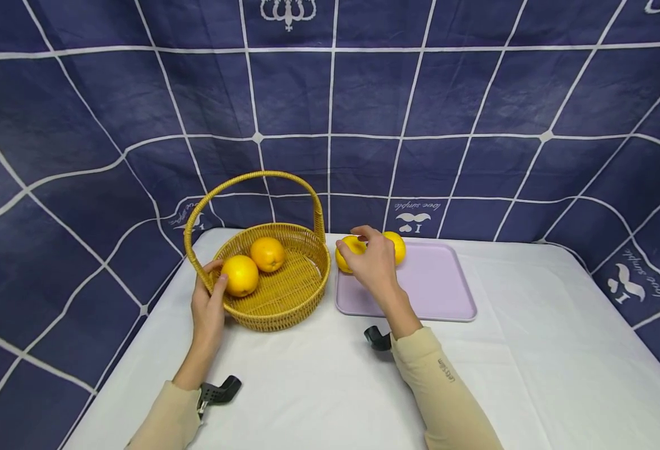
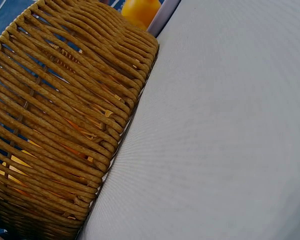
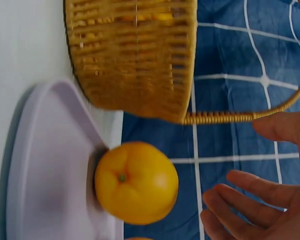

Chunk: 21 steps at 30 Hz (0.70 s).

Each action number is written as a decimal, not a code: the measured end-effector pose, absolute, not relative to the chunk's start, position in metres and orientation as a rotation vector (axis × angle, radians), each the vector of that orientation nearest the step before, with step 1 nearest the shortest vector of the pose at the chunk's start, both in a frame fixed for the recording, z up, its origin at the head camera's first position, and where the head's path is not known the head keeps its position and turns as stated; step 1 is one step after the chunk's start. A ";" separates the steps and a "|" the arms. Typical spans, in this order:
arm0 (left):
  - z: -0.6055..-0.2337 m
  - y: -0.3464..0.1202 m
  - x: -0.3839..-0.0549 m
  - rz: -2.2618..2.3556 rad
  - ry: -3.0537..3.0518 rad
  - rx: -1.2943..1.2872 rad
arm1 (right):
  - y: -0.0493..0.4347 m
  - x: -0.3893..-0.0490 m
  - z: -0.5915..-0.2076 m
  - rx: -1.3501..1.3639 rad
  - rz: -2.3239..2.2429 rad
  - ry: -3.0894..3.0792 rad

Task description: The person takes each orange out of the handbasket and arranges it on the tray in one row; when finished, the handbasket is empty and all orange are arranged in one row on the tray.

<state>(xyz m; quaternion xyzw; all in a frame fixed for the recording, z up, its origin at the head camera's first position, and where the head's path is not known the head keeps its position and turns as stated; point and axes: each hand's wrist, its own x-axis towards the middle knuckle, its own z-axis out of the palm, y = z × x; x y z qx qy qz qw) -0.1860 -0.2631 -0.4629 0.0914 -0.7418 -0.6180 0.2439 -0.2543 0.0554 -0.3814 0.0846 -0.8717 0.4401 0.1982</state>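
My left hand (image 1: 209, 307) grips the left rim of a round wicker basket (image 1: 276, 323), its thumb over the edge. Two oranges lie in the left part of that basket, a nearer orange (image 1: 241, 276) and a farther orange (image 1: 267, 254). Over the back left of a lilac tray (image 1: 434, 281) hovers my right hand (image 1: 377, 261), holding nothing. Below it on the tray are a left orange (image 1: 344, 256) and a right orange (image 1: 399, 247), both partly hidden in the head view. A gap separates the loosely bent fingers from the orange (image 3: 136, 184) in the right wrist view.
The basket's tall arched handle (image 1: 268, 174) rises above its rim. Behind the white-covered table (image 1: 307, 387) hangs a dark blue cloth (image 1: 375, 94) with white lines. The tray stands just right of the basket.
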 end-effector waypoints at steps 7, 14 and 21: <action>-0.464 -0.262 -0.187 -1.694 -2.031 0.246 | 0.042 -0.249 -0.383 0.301 1.239 -2.466; -0.464 -0.264 -0.187 -1.682 -2.036 0.237 | 0.032 -0.244 -0.384 0.368 1.251 -2.461; -0.465 -0.264 -0.186 -1.673 -2.047 0.233 | 0.023 -0.240 -0.387 0.456 1.212 -2.470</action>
